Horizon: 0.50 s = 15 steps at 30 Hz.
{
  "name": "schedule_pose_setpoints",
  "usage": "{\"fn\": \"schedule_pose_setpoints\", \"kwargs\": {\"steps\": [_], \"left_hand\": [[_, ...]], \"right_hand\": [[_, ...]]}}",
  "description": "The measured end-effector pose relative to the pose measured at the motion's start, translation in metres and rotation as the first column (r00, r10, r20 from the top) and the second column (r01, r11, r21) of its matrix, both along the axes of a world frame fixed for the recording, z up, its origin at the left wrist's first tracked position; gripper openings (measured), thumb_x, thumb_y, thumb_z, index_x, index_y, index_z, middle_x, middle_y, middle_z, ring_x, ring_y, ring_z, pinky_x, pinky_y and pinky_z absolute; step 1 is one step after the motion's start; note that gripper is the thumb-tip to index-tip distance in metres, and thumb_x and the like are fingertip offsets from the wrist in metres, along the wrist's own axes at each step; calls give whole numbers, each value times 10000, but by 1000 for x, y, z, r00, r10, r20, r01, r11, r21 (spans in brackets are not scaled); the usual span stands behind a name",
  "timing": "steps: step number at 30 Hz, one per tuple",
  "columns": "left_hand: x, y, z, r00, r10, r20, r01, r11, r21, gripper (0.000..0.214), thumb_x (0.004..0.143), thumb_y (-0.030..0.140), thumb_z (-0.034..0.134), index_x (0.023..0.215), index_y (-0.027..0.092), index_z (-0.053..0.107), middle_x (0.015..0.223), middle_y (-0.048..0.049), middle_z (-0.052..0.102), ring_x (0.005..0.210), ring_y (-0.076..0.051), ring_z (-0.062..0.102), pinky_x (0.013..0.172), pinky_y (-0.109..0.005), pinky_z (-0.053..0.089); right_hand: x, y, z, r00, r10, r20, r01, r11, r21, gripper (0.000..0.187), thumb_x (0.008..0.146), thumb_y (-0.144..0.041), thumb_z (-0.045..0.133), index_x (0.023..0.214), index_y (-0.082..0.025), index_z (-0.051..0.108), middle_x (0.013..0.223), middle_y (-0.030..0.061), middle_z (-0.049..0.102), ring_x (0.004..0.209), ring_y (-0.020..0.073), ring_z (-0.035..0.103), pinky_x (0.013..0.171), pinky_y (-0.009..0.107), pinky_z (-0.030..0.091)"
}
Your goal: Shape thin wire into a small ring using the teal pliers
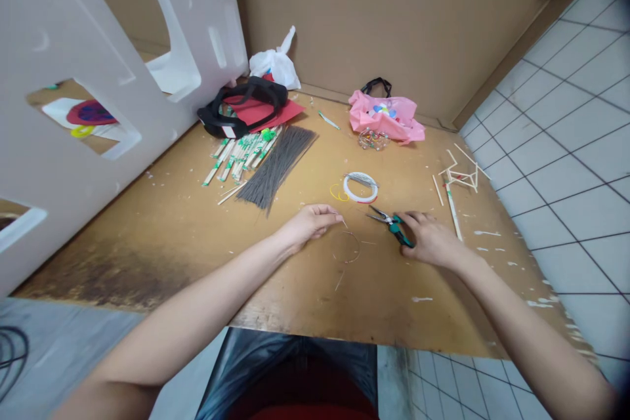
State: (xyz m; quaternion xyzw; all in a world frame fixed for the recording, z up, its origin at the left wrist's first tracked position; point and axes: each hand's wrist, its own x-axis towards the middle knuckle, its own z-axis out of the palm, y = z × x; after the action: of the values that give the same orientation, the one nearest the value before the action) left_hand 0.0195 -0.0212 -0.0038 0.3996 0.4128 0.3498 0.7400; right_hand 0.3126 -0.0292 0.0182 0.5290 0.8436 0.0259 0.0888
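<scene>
Dark trousers (pixel 285 361) and a patch of red clothing (pixel 310 403) sit closest, just below the near edge of the desk (pixel 295 305). Above that edge, the left hand (pixel 309 224) pinches a thin wire (pixel 345 224) between its fingertips, right beside a slender wire ring (pixel 346 262) on the desk; whether the two are joined I cannot tell. The right hand (pixel 433 239) has its fingers around the green handles of a pair of pliers (pixel 395 226), whose jaws stand apart and point toward the left hand. Short wire pieces (pixel 339 281) lie loose near the ring. Farther back come a white coil (pixel 347 192) with a yellow strand (pixel 337 195) beside it, a bundle of grey rods (pixel 278 167), wrapped chopsticks (pixel 239 156), a pink bag (pixel 404 128) and, off to the right, a small frame of sticks (pixel 462 178)
</scene>
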Motion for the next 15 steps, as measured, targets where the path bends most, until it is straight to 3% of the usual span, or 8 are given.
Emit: {"fn": "schedule_pose_setpoints", "kwargs": {"steps": [4,9,12,15], "left_hand": [[-2,0,1,998,-17,62,18,1000,-12,312,610,347,739,732,120,561,434,105,325,362,-4,174,392,-203,54],[-4,2,0,989,-58,133,61,998,-23,307,618,334,736,707,118,537,445,104,332,359,4,169,378,-190,45],[-4,3,-1,985,-77,157,84,996,-37,303,623,323,736,695,122,522,448,106,323,354,7,166,372,-187,38],[-4,3,-2,981,-99,165,108,993,-41,300,627,320,736,679,126,513,447,108,305,350,8,166,370,-186,35]], "right_hand": [[-6,-2,5,1000,14,20,-16,995,101,520,675,-268,530,1183,-159,512,1055,116,599,882,255,585,751,329,443],[7,-4,7,998,13,-53,1,966,259,417,709,-312,528,1093,-148,521,977,102,606,864,242,594,678,306,445],[8,-4,19,986,147,-72,-113,930,349,366,751,-347,513,1055,-144,534,924,103,610,849,235,588,671,309,441],[-2,-3,36,949,315,15,-298,882,366,344,791,-353,493,1057,-144,553,923,117,612,817,231,568,690,329,431]]}}
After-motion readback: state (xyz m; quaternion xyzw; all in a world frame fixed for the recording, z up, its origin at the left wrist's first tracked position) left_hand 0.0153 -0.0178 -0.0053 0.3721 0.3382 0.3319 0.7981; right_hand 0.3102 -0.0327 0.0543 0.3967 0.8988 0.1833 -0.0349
